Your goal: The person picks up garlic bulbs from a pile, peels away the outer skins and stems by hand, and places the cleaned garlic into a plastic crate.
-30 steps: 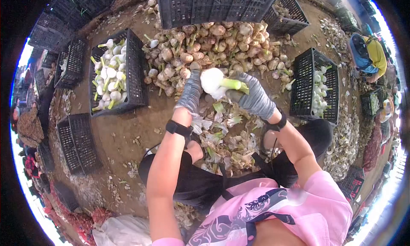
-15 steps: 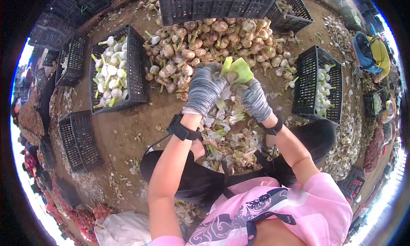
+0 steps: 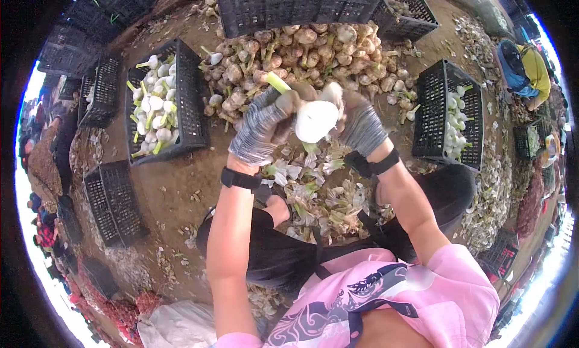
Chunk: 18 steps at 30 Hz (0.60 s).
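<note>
A white, cleaned-looking garlic bulb is held up between my two gloved hands, above the floor. My left hand, in a grey striped glove, is closed around the bulb's left side, with a cut green stem sticking out above its fingers. My right hand, gloved alike, is closed at the bulb's right side and pinches pale outer skin; its fingertips are partly hidden. Behind the hands lies a heap of unpeeled garlic. Peeled skins are strewn below, between my legs.
Black crates of white garlic stand at the left and right. A large black crate is tipped over the heap. Another black crate sits at lower left. A person in a yellow top is far right.
The bulb has turned from its green leafy end showing to its white round side showing. My left hand has moved left and down, and the broad green leaf is no longer visible.
</note>
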Tool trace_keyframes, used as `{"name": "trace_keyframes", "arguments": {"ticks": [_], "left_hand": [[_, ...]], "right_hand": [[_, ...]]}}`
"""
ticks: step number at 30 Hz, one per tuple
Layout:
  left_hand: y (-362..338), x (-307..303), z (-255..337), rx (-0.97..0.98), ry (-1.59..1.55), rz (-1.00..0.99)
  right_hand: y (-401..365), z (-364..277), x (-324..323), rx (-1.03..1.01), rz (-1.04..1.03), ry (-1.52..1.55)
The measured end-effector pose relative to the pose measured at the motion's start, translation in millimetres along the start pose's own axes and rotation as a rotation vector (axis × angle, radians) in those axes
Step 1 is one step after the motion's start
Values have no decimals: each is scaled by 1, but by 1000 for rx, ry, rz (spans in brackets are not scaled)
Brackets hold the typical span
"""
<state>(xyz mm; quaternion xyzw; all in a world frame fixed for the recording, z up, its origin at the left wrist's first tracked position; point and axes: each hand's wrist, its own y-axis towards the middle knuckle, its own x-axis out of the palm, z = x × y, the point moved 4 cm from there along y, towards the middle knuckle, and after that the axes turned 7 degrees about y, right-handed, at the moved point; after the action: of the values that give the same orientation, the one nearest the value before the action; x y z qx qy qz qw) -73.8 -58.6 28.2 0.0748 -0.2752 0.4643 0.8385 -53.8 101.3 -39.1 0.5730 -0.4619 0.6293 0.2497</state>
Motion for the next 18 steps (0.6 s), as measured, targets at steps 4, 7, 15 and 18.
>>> {"name": "trace_keyframes", "arguments": {"ticks": [4, 7, 15, 18], "left_hand": [[8, -8, -4, 43, -470, 73], [16, -25, -10, 62, -399, 156], [9, -7, 4, 94, 548, 329], [8, 2, 4, 193, 668, 215]], "right_hand": [[-25, 29, -20, 25, 54, -525], [-52, 41, -12, 454, -280, -1053], [-24, -7, 38, -472, 231, -1657], [-14, -11, 43, -536, 251, -1461]]}}
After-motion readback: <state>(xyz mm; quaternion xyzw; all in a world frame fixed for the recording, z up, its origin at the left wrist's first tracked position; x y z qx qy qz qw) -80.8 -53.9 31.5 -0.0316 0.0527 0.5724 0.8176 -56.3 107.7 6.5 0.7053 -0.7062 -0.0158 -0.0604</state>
